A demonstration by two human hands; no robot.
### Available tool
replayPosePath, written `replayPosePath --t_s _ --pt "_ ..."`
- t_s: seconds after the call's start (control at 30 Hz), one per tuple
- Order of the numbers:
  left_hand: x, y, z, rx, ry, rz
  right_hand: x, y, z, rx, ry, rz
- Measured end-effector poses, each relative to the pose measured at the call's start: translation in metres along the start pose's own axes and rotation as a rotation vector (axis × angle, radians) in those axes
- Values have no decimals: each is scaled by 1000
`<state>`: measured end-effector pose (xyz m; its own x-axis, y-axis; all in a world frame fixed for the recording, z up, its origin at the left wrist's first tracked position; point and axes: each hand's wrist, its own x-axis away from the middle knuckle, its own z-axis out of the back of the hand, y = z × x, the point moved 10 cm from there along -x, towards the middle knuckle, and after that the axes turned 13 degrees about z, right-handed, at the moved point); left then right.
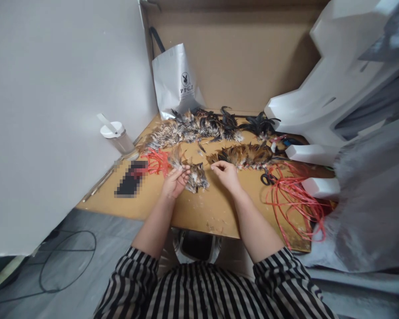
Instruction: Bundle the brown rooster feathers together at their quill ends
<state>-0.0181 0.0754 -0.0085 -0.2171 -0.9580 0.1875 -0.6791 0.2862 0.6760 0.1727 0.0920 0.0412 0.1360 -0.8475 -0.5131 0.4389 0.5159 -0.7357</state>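
Note:
My left hand (pixel 175 180) grips a small bunch of brown and grey feathers (pixel 195 176) that rests on the wooden table (pixel 202 212). A little to its right, my right hand (pixel 226 173) has its fingertips pinched together near the edge of a brown feather pile (pixel 244 155); whether a feather is between them is too small to tell. Red strings (pixel 157 160) lie just left of my left hand.
A long heap of mixed feathers (pixel 193 126) lies across the back of the table. A white cup with a straw (pixel 116 135) and a phone (pixel 131 178) sit left. Tangled red cords (pixel 295 199), black scissors (pixel 268 178), a silver bag (pixel 177 82) and white foam (pixel 322 102) are nearby.

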Motion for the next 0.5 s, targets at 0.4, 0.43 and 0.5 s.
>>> replayPosePath --t_s 0.4,0.43,0.5 --pt "-2 -9 0 -2 -7 59 9 18 -25 136 -223 -90" --pt "-2 -10 0 -3 -11 58 9 16 -27 95 -234 -86" --pt "-2 -10 0 -7 -13 57 10 12 -35 11 -260 -66"
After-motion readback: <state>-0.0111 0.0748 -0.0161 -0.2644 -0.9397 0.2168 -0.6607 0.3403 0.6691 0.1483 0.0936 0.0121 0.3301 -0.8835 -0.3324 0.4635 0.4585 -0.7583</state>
